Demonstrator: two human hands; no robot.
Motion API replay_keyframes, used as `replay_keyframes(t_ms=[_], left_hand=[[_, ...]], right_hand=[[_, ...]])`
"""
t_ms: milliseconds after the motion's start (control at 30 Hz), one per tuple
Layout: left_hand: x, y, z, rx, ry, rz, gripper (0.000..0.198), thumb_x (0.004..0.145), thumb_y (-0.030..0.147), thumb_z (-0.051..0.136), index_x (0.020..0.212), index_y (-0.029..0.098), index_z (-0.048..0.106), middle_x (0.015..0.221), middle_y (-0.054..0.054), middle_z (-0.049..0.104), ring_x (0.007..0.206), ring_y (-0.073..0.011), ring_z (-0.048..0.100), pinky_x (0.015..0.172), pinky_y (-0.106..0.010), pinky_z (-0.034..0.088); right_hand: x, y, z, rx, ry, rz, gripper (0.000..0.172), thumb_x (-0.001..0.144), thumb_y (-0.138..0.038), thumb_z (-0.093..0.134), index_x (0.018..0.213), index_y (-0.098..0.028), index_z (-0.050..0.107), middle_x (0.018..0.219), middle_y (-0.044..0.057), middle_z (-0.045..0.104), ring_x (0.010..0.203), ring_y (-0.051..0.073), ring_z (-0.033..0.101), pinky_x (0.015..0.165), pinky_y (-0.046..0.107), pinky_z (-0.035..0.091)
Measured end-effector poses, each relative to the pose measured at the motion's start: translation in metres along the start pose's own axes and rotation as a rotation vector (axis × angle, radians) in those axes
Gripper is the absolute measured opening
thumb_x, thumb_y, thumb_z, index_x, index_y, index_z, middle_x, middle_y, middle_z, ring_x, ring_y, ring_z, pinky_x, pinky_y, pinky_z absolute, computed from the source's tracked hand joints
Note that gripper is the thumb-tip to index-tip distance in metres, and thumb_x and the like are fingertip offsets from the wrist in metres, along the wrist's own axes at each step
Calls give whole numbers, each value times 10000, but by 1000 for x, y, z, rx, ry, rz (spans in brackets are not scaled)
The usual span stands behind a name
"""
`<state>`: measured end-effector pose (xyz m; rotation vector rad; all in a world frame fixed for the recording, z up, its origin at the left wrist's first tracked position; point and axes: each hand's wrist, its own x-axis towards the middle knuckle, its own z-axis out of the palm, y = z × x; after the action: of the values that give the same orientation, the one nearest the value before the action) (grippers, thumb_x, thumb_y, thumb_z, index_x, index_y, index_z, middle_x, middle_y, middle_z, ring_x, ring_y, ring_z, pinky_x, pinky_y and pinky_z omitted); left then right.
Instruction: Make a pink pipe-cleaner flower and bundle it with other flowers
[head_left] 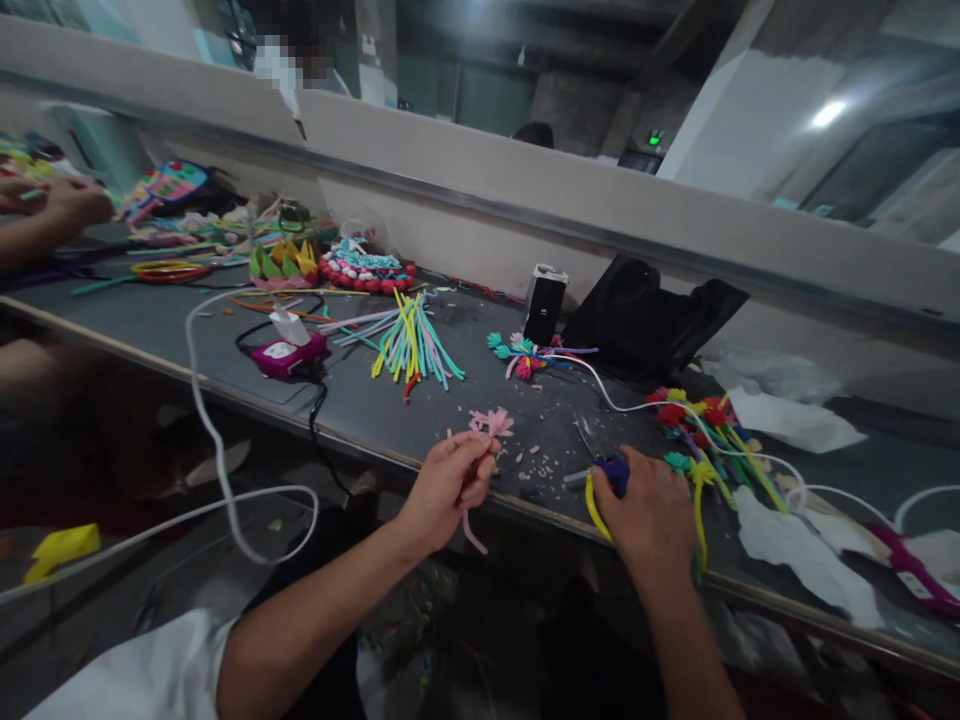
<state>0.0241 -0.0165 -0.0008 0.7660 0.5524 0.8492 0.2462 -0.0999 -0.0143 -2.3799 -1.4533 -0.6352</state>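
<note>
Our left hand (450, 485) sits at the near edge of the desk (360, 410), thumb & fingertips pressed together on a pink strip (474, 535), prob. a fuzzy craft stem. Its free end curls down below the desk edge. Our right hand (649, 510) is closed round scissors (609, 478) w/ blue & yellow handles, blade tip poking left; we can't tell if the blades are apart. The strip looks v. light, soft & bendy, so we judge it'll flop and kink easily. It's best pinched close to the end being worked, w/ a light grip, not mid-length. Just beyond our left hand lie a small pink flower piece (491, 422) and pink scraps (529, 462), loose enough to scatter at a brush of the wrist. Further back there's a fan of coloured stems (412, 345), a pink gadget (287, 355) w/ a white cable (217, 440) looping off the desk edge, a black box (545, 302) & a black bag (645, 315). Just beside our right hand are finished flowers (697, 420) w/ green & yellow stalks, crowding that side, then white paper (795, 420). Far left, a co-worker's hand (71, 205) is well apart.
</note>
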Motion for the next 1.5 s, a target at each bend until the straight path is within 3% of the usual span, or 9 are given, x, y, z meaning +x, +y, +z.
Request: replay_keyframes(t_ms=[133, 767, 867, 933, 1033, 1067, 1167, 1267, 1500], left_hand=[[1, -4, 0, -21, -79, -34, 215, 798, 348, 647, 830, 143, 590, 515, 73, 453, 342, -8, 247, 362, -174, 132], [6, -1, -4, 5, -44, -45, 189, 806, 326, 635, 806, 140, 606, 513, 74, 445, 337, -6, 254, 355, -170, 147], [8, 0, -6, 19, -45, -23, 179, 809, 311, 633, 808, 134, 615, 516, 71, 442, 348, -8, 258, 357, -168, 151], [11, 1, -8, 36, -45, -19, 184, 821, 317, 623, 808, 133, 615, 519, 70, 440, 353, -9, 256, 358, -168, 157], [16, 3, -10, 67, -31, -20, 197, 826, 331, 617, 801, 136, 607, 522, 68, 448, 354, -11, 260, 357, -166, 163], [17, 3, -11, 76, -23, -21, 198, 823, 332, 621, 798, 136, 604, 520, 68, 449, 354, -11, 264, 356, -165, 165], [20, 3, -10, 90, -7, -27, 202, 815, 334, 627, 791, 136, 596, 514, 70, 443, 353, -14, 268, 354, -164, 168], [21, 2, -9, 93, 5, -33, 205, 818, 340, 621, 791, 139, 590, 518, 70, 443, 357, -17, 265, 353, -167, 161], [21, -2, -6, 88, -3, -40, 222, 820, 351, 618, 790, 132, 603, 512, 68, 435, 360, -20, 249, 355, -179, 154]], right_hand=[[-6, 13, 8, -50, -143, 6, 493, 839, -413, 595, 1201, -78, 588, 1085, 179, 607, 963, 303, 557, 825, 378, 421], [1, 26, 15, -79, -251, 77, 499, 866, -378, 549, 1250, -61, 534, 1018, 190, 668, 946, 309, 609, 800, 370, 425], [3, 29, 9, 38, -194, 178, 545, 857, -381, 530, 1279, -37, 505, 1035, 207, 676, 944, 328, 618, 809, 399, 443], [5, 29, -1, 191, -46, 266, 577, 833, -403, 526, 1293, -55, 496, 1064, 208, 667, 959, 338, 614, 817, 426, 452], [5, 23, -21, 653, 193, 414, 459, 795, -414, 533, 1148, -127, 589, 1025, 161, 670, 873, 298, 633, 772, 421, 477], [3, 19, -27, 846, 196, 449, 377, 796, -410, 526, 1047, -143, 618, 951, 134, 678, 781, 267, 640, 713, 402, 490], [-3, 0, -37, 1299, 54, 461, 234, 814, -394, 519, 861, -178, 599, 787, 48, 655, 515, 149, 563, 492, 297, 455], [-11, -24, -39, 1622, -181, 441, 213, 763, -365, 660, 827, -174, 591, 778, 20, 645, 458, 86, 508, 412, 226, 396], [-24, -59, -39, 1386, -251, 328, 540, 778, -412, 696, 1252, -236, 506, 828, 1, 670, 456, 79, 535, 465, 237, 490]])
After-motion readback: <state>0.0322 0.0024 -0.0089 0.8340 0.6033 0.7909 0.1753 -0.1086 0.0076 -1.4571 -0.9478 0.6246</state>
